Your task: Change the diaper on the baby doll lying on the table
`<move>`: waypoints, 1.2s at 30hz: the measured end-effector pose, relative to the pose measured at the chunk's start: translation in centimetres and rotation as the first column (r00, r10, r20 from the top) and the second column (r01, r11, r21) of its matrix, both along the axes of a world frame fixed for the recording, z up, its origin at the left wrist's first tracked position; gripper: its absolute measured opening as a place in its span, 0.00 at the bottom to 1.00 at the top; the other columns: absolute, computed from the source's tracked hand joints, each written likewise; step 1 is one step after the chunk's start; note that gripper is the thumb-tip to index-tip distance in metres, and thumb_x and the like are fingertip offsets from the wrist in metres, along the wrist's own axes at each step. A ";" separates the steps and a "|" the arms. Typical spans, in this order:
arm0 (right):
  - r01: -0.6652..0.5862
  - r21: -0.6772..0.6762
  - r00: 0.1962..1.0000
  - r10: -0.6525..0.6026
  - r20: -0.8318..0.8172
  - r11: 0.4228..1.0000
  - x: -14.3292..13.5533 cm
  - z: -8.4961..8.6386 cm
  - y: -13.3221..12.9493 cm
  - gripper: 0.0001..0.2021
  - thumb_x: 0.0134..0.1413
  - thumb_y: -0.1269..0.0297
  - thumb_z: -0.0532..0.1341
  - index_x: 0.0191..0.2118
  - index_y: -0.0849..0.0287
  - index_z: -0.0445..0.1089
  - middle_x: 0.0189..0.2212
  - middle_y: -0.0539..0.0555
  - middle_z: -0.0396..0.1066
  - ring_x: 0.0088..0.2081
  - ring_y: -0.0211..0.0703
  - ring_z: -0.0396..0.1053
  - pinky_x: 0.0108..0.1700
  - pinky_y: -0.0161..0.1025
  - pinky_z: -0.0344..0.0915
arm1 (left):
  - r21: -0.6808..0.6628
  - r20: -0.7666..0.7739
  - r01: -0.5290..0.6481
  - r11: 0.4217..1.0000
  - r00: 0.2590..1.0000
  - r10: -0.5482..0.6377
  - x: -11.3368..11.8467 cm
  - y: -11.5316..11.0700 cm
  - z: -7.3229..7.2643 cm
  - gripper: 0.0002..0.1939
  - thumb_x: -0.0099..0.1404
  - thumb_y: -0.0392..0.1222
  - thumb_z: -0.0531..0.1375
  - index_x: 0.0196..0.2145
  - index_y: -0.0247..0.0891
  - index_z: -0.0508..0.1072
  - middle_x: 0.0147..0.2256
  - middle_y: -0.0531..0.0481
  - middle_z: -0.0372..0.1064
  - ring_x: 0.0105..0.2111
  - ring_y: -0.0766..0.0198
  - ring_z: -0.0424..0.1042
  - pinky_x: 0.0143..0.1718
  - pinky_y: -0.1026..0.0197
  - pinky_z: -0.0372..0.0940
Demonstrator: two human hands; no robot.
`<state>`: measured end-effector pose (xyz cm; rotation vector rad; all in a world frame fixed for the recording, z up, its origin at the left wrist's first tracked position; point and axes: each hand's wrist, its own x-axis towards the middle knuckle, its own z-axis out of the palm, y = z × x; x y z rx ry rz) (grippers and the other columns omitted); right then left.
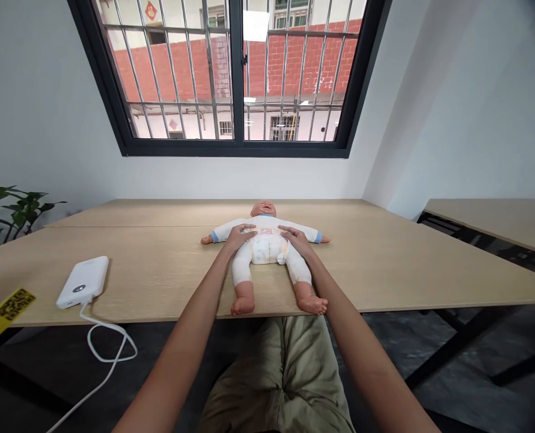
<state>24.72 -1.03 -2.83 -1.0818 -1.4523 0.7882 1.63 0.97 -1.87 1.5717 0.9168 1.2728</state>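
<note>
A baby doll (pixel 264 224) lies on its back on the table, feet toward me and arms spread out. It wears a white outfit with blue cuffs, and a white diaper (pixel 267 248) covers its hips. My left hand (pixel 241 237) rests at the doll's waist on the left, fingers stretched inward over the belly near the diaper's top edge. Across from it, my right hand (pixel 295 237) touches the waist on the right, its fingers also extended and apart. The undersides of both hands are hidden.
On the wooden table (pixel 159 282), a white power bank (pixel 83 281) lies at the left, its white cable (pixel 114 359) hanging over the front edge. A yellow tag (pixel 6 316) shows at far left, below a plant (pixel 17 210). A barred window (pixel 235 147) is behind.
</note>
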 end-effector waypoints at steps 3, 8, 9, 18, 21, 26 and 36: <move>0.007 -0.015 1.000 -0.007 0.011 1.000 0.0 0.0 0.0 0.19 0.48 0.67 0.61 0.47 0.64 0.75 0.49 0.59 0.73 0.49 0.48 0.69 0.56 0.46 0.63 | -0.016 0.007 0.010 1.000 1.000 -0.010 -0.1 0.3 -0.2 0.27 0.46 0.49 0.69 0.43 0.32 0.75 0.48 0.38 0.72 0.49 0.48 0.71 0.50 0.51 0.64; 0.037 -0.002 0.999 -0.037 0.024 0.999 -0.3 0.2 -0.2 0.18 0.48 0.66 0.60 0.45 0.64 0.76 0.48 0.60 0.73 0.51 0.48 0.68 0.56 0.45 0.61 | 0.005 -0.009 0.007 1.000 1.000 -0.007 -0.2 1.0 -0.7 0.28 0.46 0.52 0.70 0.42 0.32 0.76 0.48 0.38 0.73 0.49 0.48 0.71 0.52 0.50 0.63; 0.043 0.004 0.999 -0.043 0.026 0.999 -0.4 0.2 -0.2 0.18 0.48 0.66 0.60 0.45 0.65 0.76 0.48 0.61 0.73 0.51 0.49 0.68 0.56 0.45 0.61 | 0.011 -0.012 0.004 1.000 1.000 -0.004 -0.2 1.1 -0.7 0.28 0.45 0.52 0.70 0.41 0.33 0.76 0.48 0.38 0.73 0.50 0.48 0.71 0.52 0.51 0.63; 0.070 0.059 0.993 -0.076 0.089 0.996 -0.4 0.1 -0.3 0.17 0.50 0.66 0.60 0.44 0.67 0.76 0.47 0.62 0.74 0.47 0.48 0.68 0.53 0.44 0.62 | 0.046 -0.096 -0.003 0.999 0.995 0.007 -0.3 1.1 -0.6 0.25 0.46 0.51 0.69 0.38 0.32 0.76 0.45 0.41 0.74 0.47 0.50 0.71 0.50 0.53 0.63; 0.070 0.076 0.989 -0.080 0.128 0.995 -0.3 0.0 -0.2 0.16 0.50 0.67 0.59 0.43 0.67 0.76 0.45 0.61 0.75 0.44 0.46 0.68 0.52 0.44 0.62 | 0.070 -0.148 -0.011 0.997 0.989 0.021 -0.3 1.1 -0.5 0.23 0.49 0.51 0.67 0.39 0.32 0.75 0.45 0.41 0.74 0.47 0.50 0.71 0.49 0.54 0.63; 0.081 0.085 0.982 -0.094 0.163 0.993 -0.1 -0.5 0.5 0.13 0.50 0.65 0.59 0.39 0.66 0.77 0.39 0.59 0.76 0.41 0.48 0.68 0.50 0.44 0.62 | 0.197 -0.255 -0.045 0.979 0.962 0.095 -0.1 1.4 -0.5 0.15 0.54 0.45 0.64 0.38 0.35 0.73 0.44 0.42 0.72 0.48 0.52 0.70 0.52 0.53 0.61; 0.124 0.227 0.977 -0.159 0.142 0.966 0.0 -0.7 1.3 0.14 0.47 0.53 0.63 0.33 0.59 0.72 0.40 0.59 0.73 0.45 0.48 0.67 0.51 0.45 0.62 | 0.355 -0.407 -0.142 0.924 0.866 0.290 -0.1 1.7 -0.5 0.07 0.57 0.38 0.64 0.35 0.38 0.70 0.43 0.46 0.64 0.48 0.56 0.64 0.54 0.52 0.58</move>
